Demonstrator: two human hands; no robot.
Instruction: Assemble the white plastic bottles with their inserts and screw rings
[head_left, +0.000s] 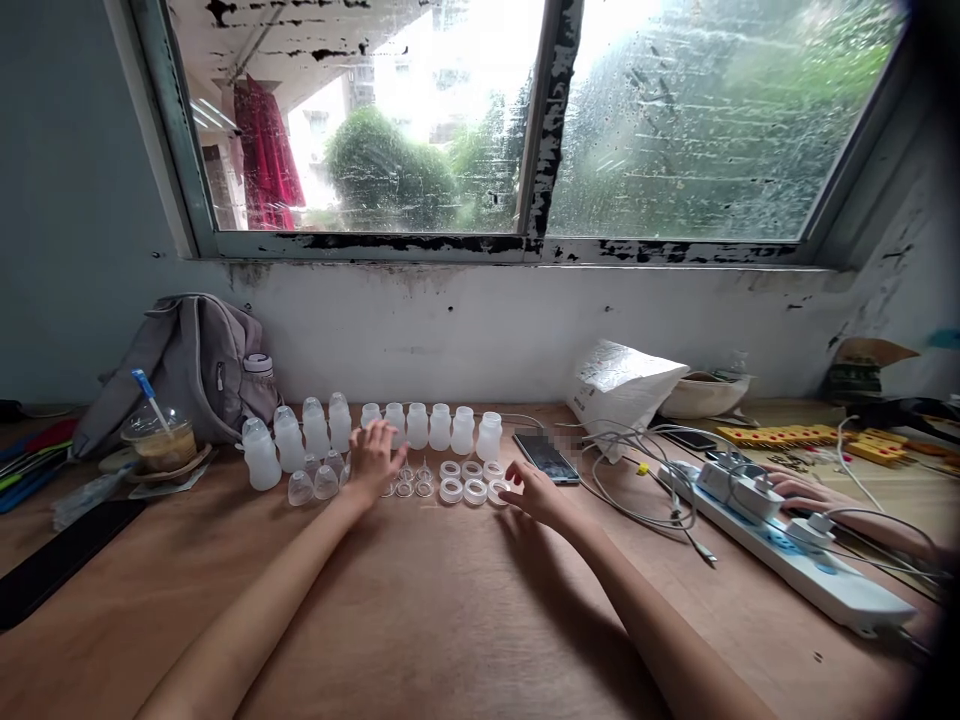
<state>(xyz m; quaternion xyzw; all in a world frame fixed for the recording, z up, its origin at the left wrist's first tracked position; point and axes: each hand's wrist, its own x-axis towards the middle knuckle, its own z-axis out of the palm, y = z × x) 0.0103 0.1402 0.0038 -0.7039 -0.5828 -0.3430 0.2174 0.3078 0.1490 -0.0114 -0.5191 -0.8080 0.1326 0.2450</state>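
**Wooden desk (420, 620) under a streaked window (645, 150), both hands among bottle parts**

Beyond and between the hands stands a row of open-necked bottles (440, 428). The left hand (375, 462) reaches to that row's near-left end, fingers loosely spread; whether they hold anything cannot be told. Capped bottles (261, 455) and clear domes (325, 482) lie to its left, small teats (424, 490) just to its right.

The right hand (531, 490) is at the end of the white rings (474, 501), thumb and forefinger apart beside the nearest one. The step looks like handling loose parts; gripping that ring would call for closing the fingertips on its rim without nudging its neighbours. A phone (546, 458) lies just beyond.
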